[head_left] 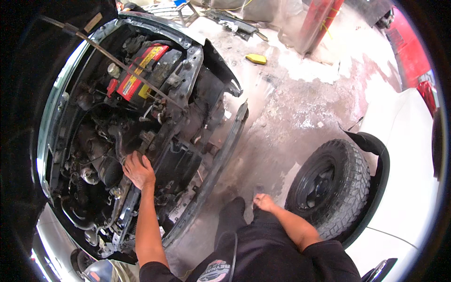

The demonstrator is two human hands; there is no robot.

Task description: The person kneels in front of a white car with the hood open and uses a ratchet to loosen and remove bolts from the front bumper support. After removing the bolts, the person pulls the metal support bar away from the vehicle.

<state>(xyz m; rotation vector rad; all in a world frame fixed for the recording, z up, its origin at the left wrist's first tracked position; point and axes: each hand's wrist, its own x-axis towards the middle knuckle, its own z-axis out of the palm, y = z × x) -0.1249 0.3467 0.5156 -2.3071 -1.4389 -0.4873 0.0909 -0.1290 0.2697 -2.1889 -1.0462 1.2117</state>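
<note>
My left hand reaches into the engine bay of a car at the left. Its fingers are stretched out and rest by a dark hose near the front crossbar; the fingertips are partly hidden among the engine parts. My right hand hangs low in front of my dark trousers, its fingers closed. Something small and shiny shows at the fingers, too small to name. A car battery with a red and yellow label sits at the far side of the bay.
A thin prop rod crosses the bay under the raised hood. The detached-looking front bumper bar curves between me and the engine. A white vehicle's wheel stands close at my right. A yellow object and a red post are beyond.
</note>
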